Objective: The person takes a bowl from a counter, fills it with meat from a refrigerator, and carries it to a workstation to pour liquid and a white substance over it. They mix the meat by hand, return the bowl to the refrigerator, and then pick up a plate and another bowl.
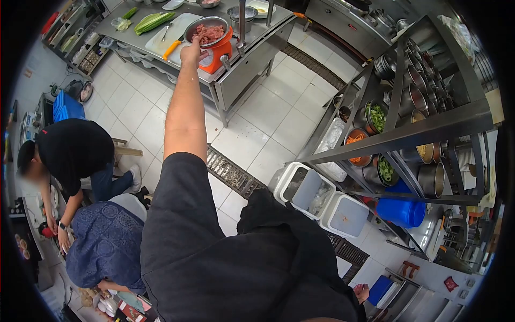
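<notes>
Meat (212, 35) (in bowl (221, 24)) at left hand (193, 52)

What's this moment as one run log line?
left hand: at rim of metal bowl; right hand: away from bowl; bowl: meat inside, on orange scale

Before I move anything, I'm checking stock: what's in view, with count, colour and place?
Table: one, grey metal, ahead
Scale: one, orange, on the table
Bowl: one, silver, on the scale
Meat: one heap, pinkish, in the bowl
Cutting board: one, white, left of bowl
Long vegetables: several, green, left of board
Rack: one, grey metal, right
Chopped greens: two bowls, green, on rack
Shreds: one bowl, orange, on rack
Bins: two, white, beside rack
Tub: one, blue, by rack
Co-workers: two, black and blue clothing, left
Smaller items: uncounted, mixed colours, throughout
Left hand: one, bare, at the meat
Right hand: one, bare, lower right
</notes>
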Tool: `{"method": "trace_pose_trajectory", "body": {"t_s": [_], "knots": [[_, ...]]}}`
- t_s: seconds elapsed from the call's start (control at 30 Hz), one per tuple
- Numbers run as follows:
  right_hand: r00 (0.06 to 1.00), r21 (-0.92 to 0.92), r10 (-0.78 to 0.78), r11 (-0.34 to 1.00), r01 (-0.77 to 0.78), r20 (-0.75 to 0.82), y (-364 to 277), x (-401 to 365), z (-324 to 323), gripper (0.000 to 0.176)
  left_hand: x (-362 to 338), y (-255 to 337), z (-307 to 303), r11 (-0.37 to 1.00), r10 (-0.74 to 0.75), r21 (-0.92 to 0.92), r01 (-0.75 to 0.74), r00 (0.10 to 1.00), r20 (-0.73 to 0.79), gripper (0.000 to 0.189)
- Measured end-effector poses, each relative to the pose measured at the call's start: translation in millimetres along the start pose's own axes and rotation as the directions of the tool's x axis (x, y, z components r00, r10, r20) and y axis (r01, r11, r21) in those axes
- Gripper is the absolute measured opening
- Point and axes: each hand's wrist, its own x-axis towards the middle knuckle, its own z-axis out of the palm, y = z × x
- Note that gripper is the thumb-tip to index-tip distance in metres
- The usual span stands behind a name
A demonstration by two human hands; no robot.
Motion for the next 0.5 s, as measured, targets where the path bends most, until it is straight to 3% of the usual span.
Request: {"method": "trace_pose_trajectory", "body": {"t_s": [0.1,0.4,0.5], "knots": [[1.0,0.012,-0.01,1.0,0.01,0.005,-4,0,0,0.044,3,-3,-4,1.0,-0.022,0.017,0.021,0.998,0.052,0.075],[0.994,-0.037,-0.086,0.995,0.089,0.062,-21,-17,20,0.042,-13,11,9,0.993,-0.03,0.109,0.042,0.993,-0.115,0.073],[0.983,-0.086,-0.142,0.984,0.153,0.118,-31,-29,39,0.045,40,-16,-1,0.982,0.086,0.169,-0.08,0.996,-0.028,0.066]]}}
